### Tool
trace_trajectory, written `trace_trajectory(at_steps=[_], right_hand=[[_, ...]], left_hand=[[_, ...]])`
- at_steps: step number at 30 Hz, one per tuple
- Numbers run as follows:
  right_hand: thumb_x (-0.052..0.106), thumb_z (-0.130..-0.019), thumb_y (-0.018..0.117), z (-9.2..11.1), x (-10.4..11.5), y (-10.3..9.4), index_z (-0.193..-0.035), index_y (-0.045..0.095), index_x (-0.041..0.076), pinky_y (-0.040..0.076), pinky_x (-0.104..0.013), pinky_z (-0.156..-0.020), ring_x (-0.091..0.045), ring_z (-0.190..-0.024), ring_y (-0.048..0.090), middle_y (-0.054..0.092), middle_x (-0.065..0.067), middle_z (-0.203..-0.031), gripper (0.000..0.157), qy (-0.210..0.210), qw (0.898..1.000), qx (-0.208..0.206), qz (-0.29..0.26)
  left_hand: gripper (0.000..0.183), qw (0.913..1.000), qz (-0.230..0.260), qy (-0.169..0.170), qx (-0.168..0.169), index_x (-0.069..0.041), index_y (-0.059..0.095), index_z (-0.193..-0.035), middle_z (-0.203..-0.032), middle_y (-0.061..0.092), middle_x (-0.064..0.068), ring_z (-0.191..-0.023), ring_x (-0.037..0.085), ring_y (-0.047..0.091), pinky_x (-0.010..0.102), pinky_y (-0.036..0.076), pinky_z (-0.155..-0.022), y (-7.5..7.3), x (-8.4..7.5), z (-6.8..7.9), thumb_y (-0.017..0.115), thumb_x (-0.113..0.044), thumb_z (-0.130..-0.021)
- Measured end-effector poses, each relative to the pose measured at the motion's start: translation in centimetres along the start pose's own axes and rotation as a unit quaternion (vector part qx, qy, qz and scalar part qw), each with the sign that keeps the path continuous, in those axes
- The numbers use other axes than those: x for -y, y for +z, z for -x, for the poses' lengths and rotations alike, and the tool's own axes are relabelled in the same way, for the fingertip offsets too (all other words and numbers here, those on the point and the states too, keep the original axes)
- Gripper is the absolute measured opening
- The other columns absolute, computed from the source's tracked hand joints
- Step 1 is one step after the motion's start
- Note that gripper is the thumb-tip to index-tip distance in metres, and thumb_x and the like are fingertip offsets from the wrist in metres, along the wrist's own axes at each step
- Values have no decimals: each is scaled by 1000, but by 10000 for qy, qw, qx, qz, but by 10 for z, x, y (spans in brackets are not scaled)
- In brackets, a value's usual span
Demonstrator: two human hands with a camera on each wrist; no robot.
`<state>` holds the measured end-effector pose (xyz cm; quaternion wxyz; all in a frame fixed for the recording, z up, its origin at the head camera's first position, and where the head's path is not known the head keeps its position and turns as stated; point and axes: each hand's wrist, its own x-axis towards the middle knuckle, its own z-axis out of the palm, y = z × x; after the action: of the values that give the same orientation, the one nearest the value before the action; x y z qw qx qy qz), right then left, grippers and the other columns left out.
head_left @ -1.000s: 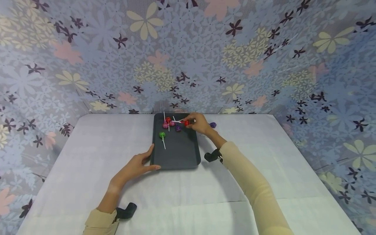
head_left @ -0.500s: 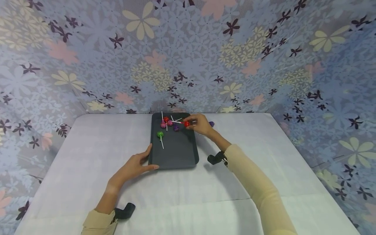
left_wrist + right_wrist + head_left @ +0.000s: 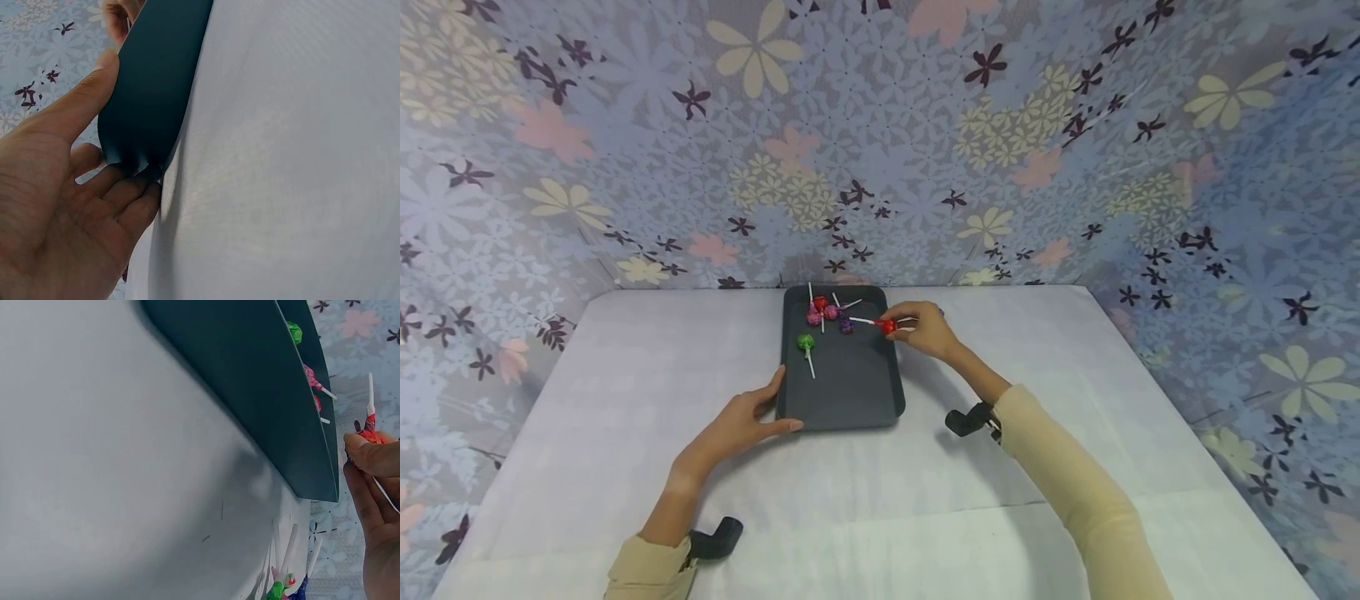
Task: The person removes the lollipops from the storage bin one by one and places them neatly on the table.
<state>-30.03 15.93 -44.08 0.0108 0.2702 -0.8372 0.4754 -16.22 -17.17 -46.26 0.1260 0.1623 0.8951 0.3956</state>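
In the head view, a dark grey tray (image 3: 842, 400) lies on the table with several wrapped lollipops in it. Red (image 3: 821, 302), pink (image 3: 814, 317) and purple lollipops (image 3: 846, 325) cluster at its far left, and a green lollipop (image 3: 806, 342) lies nearer. My left hand (image 3: 741, 429) grips the tray's near left corner; its fingers curl against the wall in the left wrist view. Over the far right rim my right hand (image 3: 928, 329) pinches a red lollipop (image 3: 888, 327) by its head, stick pointing left. Another white stick (image 3: 385, 492) shows along that hand's fingers.
Beyond the tray's right side, more lollipops, one green (image 3: 275, 590) and one dark blue (image 3: 304, 589), lie on the white-covered table (image 3: 1000, 517); my right hand mostly hides them in the head view. A flowered cloth backdrop (image 3: 880, 142) stands behind and beside the table.
My right hand has moved right and slightly nearer with the red lollipop, covering most of the purple lollipop outside the tray. My left hand keeps its hold. The head view has shifted slightly.
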Motion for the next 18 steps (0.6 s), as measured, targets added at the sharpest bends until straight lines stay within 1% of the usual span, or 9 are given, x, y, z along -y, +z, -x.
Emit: trace_trajectory(at_steps=[8, 11, 13, 16, 18], right_hand=[[-13, -78, 74, 18, -2, -7, -106, 72, -6, 58, -31, -86, -35, -100, 68, 69, -23, -109, 29, 174, 9998, -83, 19], [-14, -78, 73, 26, -3, -11, -106, 71, -8, 58, -36, -87, -37, -100, 68, 69, -25, -109, 29, 216, 9997, -118, 0], [-16, -77, 72, 31, -2, -14, -106, 70, -10, 58, -41, -87, -40, -100, 68, 68, -28, -108, 29, 231, 9997, -101, -47], [-18, -77, 71, 39, 8, -19, -105, 68, -15, 57, -48, -87, -43, -101, 66, 67, -31, -108, 28, 205, 9998, 1, -87], [-18, -77, 70, 45, 18, -21, -105, 68, -16, 57, -50, -87, -44, -100, 66, 67, -32, -107, 27, 208, 9997, 61, -60]], left_hand=[[100, 10000, 38, -18, 38, -9, 16, -157, -156, 28, 19, -142, 40, 32, 55, 33, -114, 1, 1, 0, 71, -50, -85], [99, 10000, 34, 33, 22, -9, 16, -157, -156, 28, 19, -142, 40, 32, 54, 33, -113, 1, 1, -1, 71, -50, -85], [99, 10000, 52, 55, 38, -9, 16, -157, -156, 28, 20, -142, 40, 31, 54, 33, -113, 2, 1, -1, 71, -50, -85], [99, 10000, 81, 11, 40, -10, 16, -157, -156, 28, 19, -142, 39, 31, 54, 33, -114, 2, 1, -1, 71, -50, -85], [99, 10000, 80, -3, 21, -10, 16, -157, -156, 28, 19, -142, 39, 31, 54, 33, -114, 3, 1, -1, 71, -49, -85]])
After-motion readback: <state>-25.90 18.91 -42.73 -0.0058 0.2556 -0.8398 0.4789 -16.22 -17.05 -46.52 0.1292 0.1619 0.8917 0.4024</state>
